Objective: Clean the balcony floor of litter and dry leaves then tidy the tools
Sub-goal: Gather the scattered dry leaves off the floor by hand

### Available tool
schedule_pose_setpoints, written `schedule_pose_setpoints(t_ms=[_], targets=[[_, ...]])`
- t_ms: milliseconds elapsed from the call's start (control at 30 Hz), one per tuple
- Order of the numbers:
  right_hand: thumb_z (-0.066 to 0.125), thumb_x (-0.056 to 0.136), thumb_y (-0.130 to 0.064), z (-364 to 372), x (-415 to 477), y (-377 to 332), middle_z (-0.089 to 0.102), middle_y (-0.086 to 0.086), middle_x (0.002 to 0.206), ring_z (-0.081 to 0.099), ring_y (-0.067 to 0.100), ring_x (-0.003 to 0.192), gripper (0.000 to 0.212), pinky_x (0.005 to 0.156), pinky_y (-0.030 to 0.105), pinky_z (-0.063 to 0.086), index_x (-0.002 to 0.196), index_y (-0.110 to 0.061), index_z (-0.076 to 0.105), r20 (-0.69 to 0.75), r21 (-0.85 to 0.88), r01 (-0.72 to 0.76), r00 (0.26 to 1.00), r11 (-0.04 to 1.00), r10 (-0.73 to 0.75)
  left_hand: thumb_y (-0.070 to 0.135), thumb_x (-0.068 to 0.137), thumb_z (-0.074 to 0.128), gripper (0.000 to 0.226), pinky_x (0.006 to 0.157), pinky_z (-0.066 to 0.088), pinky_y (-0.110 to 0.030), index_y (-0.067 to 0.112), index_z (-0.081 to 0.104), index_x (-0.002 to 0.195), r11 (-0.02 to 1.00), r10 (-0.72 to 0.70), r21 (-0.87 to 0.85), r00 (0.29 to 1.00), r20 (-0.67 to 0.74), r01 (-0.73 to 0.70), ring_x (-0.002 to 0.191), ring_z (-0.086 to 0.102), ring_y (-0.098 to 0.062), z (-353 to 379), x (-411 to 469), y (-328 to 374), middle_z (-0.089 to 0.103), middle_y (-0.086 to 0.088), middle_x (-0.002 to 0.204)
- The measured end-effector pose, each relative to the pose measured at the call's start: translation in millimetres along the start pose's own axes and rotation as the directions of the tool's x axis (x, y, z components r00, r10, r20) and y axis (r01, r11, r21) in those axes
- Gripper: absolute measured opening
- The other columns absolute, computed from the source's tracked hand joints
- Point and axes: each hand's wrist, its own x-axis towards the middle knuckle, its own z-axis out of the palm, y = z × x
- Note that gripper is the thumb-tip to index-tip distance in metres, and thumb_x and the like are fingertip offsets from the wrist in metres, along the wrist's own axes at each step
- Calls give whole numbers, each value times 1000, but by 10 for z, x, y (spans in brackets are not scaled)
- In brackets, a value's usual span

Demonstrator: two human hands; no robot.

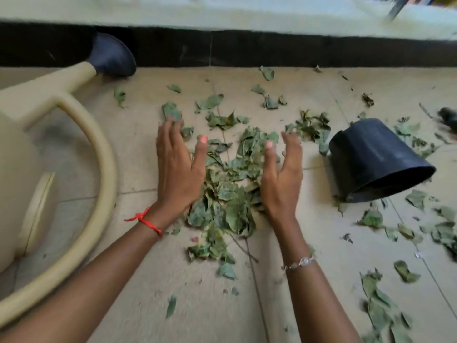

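Both hands, left hand [178,169] and right hand [282,174], fingers straight and spread, flank the leaf pile [230,189] on the floor [153,280]; the black pot [378,159] lies tipped beside it, inside too dark to tell.

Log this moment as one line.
step: gathering | left hand: open, beside leaves | right hand: open, beside leaves | pot: on its side | watering can: far left

Dry green leaves [230,184] heaped in a pile at ctr of the tan tiled floor [153,280], w/ loose ones scattered from 12 round to 5 o'clock. Beige watering can [22,149] at 9, its dark rose [111,55] toward 11. Black pot [376,159] lies tipped on its side at 3.
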Motion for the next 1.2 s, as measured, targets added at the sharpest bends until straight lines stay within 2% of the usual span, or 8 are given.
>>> schedule_pose_setpoints(t_ms=[200, 367, 467, 533, 800, 900, 1067, 1200], targets=[[31, 95, -55, -63, 1029, 253, 0, 9, 158, -6, 21, 145, 71, 119, 40, 0, 150, -13, 15, -50, -335, -111, 994, 936, 100, 48, 91, 35, 63, 117, 0, -44, 7, 35, 138, 978, -100, 171, 987, -124, 120, 144, 10, -28, 95, 835, -144, 20, -14, 153], [30, 94, -58, 1, 1367, 445, 11, 11, 157, 6, 26, 145, 69, 119, 42, 4, 148, -16, 23, 34, -426, -195, 972, 883, 231, 42, 96, 41, 56, 116, -2, -41, 10, 33, 141, 944, -172, 254, 972, -160, 209, 144, 13, -24, 254, 1027, -248, 23, -12, 153], [35, 93, -59, 115, 1235, 418, 41, 4, 145, 39, 20, 132, 61, 110, 45, 33, 141, -22, 37, 190, -220, 54, 982, 974, -11, 41, 94, 45, 56, 116, -1, -40, 11, 37, 140, 937, -163, 283, 973, -163, 204, 144, 13, -24, 247, 1029, -253, 22, -12, 154], [41, 92, -54, 179, 1300, 311, 50, -1, 137, 49, 14, 120, 52, 101, 41, 44, 135, -25, 45, 185, -35, 93, 979, 995, -85, 45, 90, 44, 60, 116, -1, -39, 11, 39, 139, 935, -165, 290, 974, -155, 205, 144, 13, -23, 234, 1041, -255, 22, -12, 154], [35, 91, -58, 615, 2141, 193, 17, -1, 157, 15, 16, 144, 68, 118, 38, 10, 146, -20, 28, 458, -239, 235, 883, 942, -104, 55, 78, 40, 75, 116, -7, -38, 16, 35, 142, 946, -152, 267, 980, -127, 181, 145, 9, -20, 231, 1034, -235, 19, -8, 156], [31, 88, -59, 639, 1942, 114, 27, -1, 153, 25, 17, 140, 68, 116, 41, 20, 144, -19, 34, 516, -223, 275, 847, 935, -126, 55, 78, 41, 74, 115, -9, -36, 16, 36, 141, 951, -157, 248, 979, -128, 185, 145, 10, -19, 218, 1023, -234, 21, -7, 155], [41, 89, -52, 594, 1577, -61, 37, -4, 145, 38, 9, 129, 56, 103, 31, 34, 140, -29, 39, 528, 113, 259, 802, 959, -279, 62, 72, 30, 84, 116, -8, -38, 15, 36, 141, 958, -151, 226, 980, -132, 178, 144, 14, -17, 194, 1015, -188, 25, -5, 154], [32, 89, -58, 776, 1806, -69, 23, -1, 155, 20, 15, 142, 68, 116, 35, 15, 147, -24, 24, 559, -176, 328, 809, 928, -180, 62, 69, 28, 86, 116, -7, -38, 15, 37, 140, 968, -148, 183, 978, -147, 174, 143, 17, -16, 187, 1013, -192, 27, -4, 153]])
